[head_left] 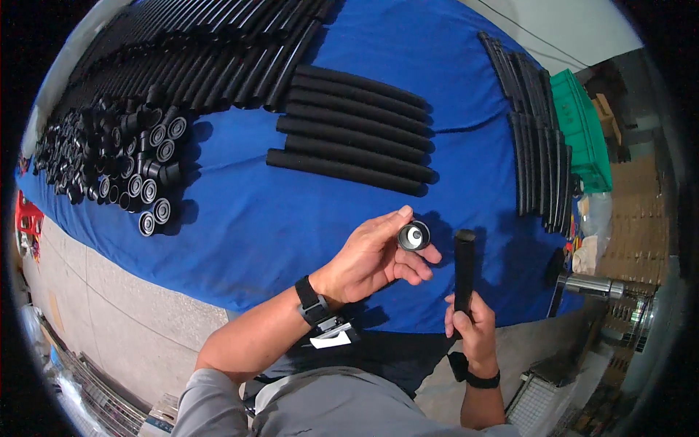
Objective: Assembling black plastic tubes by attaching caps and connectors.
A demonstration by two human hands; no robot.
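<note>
My left hand (371, 255) pinches a small black round cap (414, 236) between thumb and fingers, its hollow side with a pale centre facing up. To its right, my right hand (473, 328) grips the lower part of a black tube (464, 266), which stands roughly upright. Cap and tube are apart, both held over the near part of the blue cloth (291, 240). Beyond my hands, several black tubes (349, 131) lie side by side on the cloth.
Many loose black caps (109, 160) are heaped at the left, with rows of black tubes (211, 65) behind them. More tubes (535, 138) line the right edge beside a green crate (582, 131). A metal cylindrical fixture (593, 285) juts in at the right.
</note>
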